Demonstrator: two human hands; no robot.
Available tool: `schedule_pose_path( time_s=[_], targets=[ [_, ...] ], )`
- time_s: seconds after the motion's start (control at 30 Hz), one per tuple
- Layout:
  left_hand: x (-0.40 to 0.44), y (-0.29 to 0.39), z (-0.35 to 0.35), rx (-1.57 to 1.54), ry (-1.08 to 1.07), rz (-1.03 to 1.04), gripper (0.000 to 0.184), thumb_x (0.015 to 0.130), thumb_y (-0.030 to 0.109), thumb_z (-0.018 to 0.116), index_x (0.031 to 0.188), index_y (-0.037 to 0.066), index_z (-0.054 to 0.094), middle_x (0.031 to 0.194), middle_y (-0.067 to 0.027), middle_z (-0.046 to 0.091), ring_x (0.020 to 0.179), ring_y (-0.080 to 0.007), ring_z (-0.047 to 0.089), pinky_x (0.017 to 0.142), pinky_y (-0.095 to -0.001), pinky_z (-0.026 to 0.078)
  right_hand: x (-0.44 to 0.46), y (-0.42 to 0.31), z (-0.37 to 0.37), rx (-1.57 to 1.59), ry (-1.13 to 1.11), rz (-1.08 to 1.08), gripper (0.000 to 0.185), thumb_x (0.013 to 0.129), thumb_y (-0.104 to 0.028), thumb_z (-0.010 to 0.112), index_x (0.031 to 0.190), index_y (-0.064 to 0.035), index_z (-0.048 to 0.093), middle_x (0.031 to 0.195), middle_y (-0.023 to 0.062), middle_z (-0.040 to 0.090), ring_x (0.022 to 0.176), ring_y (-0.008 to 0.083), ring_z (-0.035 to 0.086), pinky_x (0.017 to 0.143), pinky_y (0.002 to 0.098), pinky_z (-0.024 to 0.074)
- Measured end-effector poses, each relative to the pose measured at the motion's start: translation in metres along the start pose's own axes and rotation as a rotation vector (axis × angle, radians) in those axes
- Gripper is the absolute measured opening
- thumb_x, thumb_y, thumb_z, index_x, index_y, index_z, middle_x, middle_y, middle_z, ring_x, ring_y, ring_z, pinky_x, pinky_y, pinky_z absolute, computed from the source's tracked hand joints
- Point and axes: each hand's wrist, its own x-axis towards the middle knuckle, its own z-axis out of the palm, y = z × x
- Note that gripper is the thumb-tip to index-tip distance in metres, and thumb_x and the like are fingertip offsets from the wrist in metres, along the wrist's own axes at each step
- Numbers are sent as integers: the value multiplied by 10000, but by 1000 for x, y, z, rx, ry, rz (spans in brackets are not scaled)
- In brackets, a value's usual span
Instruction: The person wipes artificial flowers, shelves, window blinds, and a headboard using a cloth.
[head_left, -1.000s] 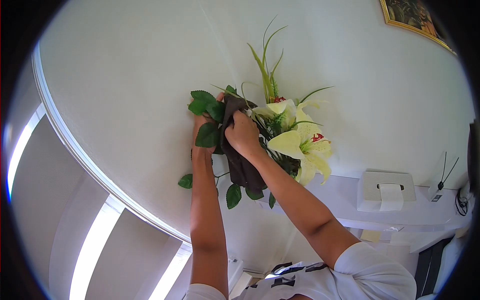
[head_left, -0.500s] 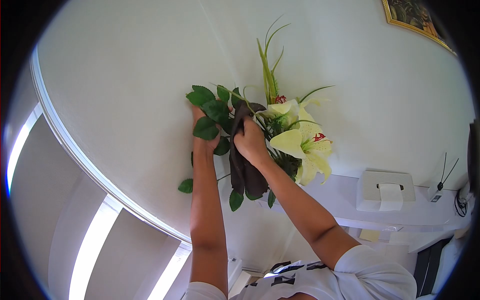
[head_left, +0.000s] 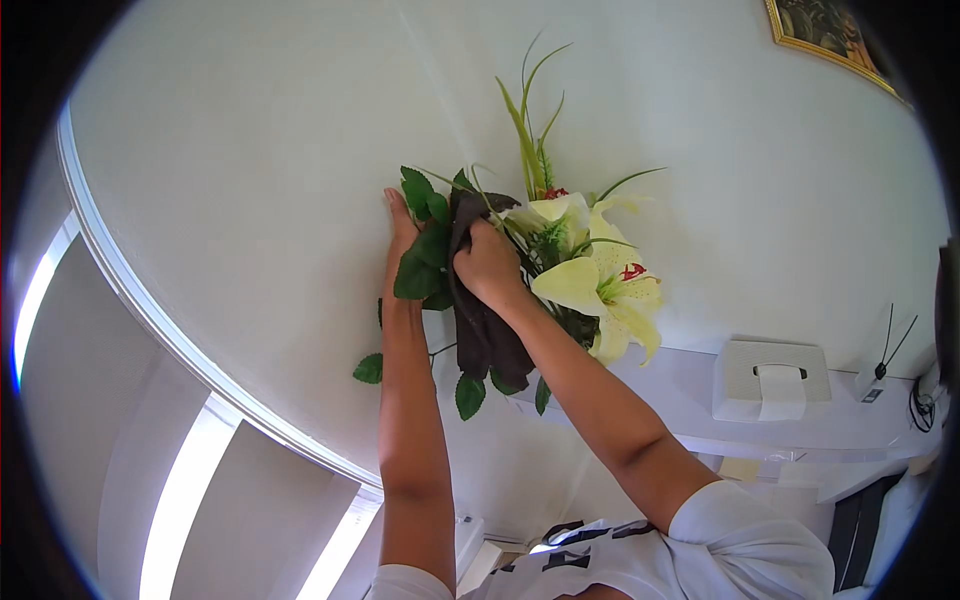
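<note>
A dark brown cloth (head_left: pixel 487 345) hangs from my right hand (head_left: pixel 487 265), whose fingers are closed on its upper part, against the green leaves. My left hand (head_left: pixel 402 222) is behind and beside the dark green leaves (head_left: pixel 425 262), with its visible fingers stretched upward and the palm toward them. The leaves hide part of this hand. Just right of my right hand are pale yellow lilies (head_left: pixel 612 290) with red stamens. Long thin grass blades (head_left: pixel 530 130) rise above them. Where the stems end is hidden by the cloth and my right arm.
On a white shelf (head_left: pixel 660 385) at the right stand a white tissue box (head_left: pixel 735 380) and a small device with two antennas (head_left: pixel 873 383). A gold-framed picture (head_left: pixel 830 45) hangs at the upper right. Bright light strips (head_left: pixel 185 480) run at the lower left.
My right hand and the cloth have shifted slightly left. My left fingers have straightened and show above the leaves, which have turned and moved a little to the right.
</note>
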Motion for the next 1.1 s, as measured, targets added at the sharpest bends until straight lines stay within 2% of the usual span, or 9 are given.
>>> schedule_pose_path(
  time_s=[0.03, 0.27, 0.47, 0.57, 0.77, 0.87, 0.93, 1.0, 1.1],
  targets=[
    [-3, 2, 1, 62, -4, -13, 801, 846, 648, 207, 1147, -33, 501, 1082, -125, 551, 969, -182, 521, 866, -268, 411, 1, -2, -2, 1, -1, 2, 254, 686, -68, 457, 899, 30, 556, 871, 242, 580, 864, 392, 545, 771, 431, 421],
    [1, -4, -7, -52, -26, -126, 782, 839, 664, 185, 1076, 17, 554, 1002, -96, 579, 925, -181, 531, 876, -284, 382, 9, -5, -10, 110, 2, -59, 234, 696, -68, 461, 896, 17, 545, 875, 231, 585, 850, 400, 549, 747, 440, 430],
    [5, -3, -17, -178, 24, 99, 719, 878, 587, 225, 1188, -21, 452, 1076, -136, 548, 828, -238, 577, 794, -348, 463, -51, 11, -14, -155, 13, -194, 185, 646, -34, 514, 819, 31, 519, 762, 211, 562, 713, 410, 548, 654, 452, 460],
    [1, -2, -18, -184, 127, 138, 694, 891, 563, 206, 1244, 2, 413, 1124, -132, 527, 874, -242, 556, 827, -348, 413, -82, 14, -29, 51, -22, -309, 233, 650, 26, 469, 879, 29, 511, 770, 219, 543, 748, 414, 537, 660, 413, 443],
    [-4, 0, -13, -206, -73, 132, 771, 871, 611, 152, 1329, 9, 303, 1202, -130, 487, 1059, -231, 467, 919, -329, 255, -122, 40, -54, 176, -205, -366, 188, 620, 42, 491, 805, 17, 513, 714, 162, 521, 615, 372, 507, 561, 394, 438],
    [-8, -1, -9, -175, 6, 205, 752, 877, 599, 189, 1320, 5, 320, 1224, -133, 475, 1098, -234, 447, 955, -344, 250, -134, 44, -71, 225, -354, -421, 172, 641, 50, 484, 803, 13, 526, 724, 139, 544, 611, 310, 533, 557, 346, 438],
    [-21, -2, -2, -79, 258, 329, 723, 887, 565, 256, 1287, -28, 360, 1255, -155, 448, 1150, -241, 411, 1006, -364, 208, -144, 42, -85, 493, -469, -242, 174, 669, 67, 471, 815, 5, 544, 729, 120, 559, 628, 235, 556, 564, 302, 435],
    [-83, 31, 63, 108, 408, 355, 685, 901, 516, 283, 1276, -52, 360, 1256, -178, 440, 1152, -248, 414, 1015, -368, 213, -156, 57, -98, 515, -470, -244, 199, 701, 92, 442, 845, 16, 557, 746, 86, 586, 654, 154, 552, 577, 275, 432],
    [-104, -5, 20, 129, 225, 717, 539, 934, 342, 324, 1229, -105, 388, 1226, -235, 450, 1096, -254, 476, 967, -364, 321, -176, 82, -112, 690, -552, -88, 190, 738, 81, 468, 882, 28, 581, 798, 53, 608, 679, 112, 544, 584, 250, 433]
  ],
)
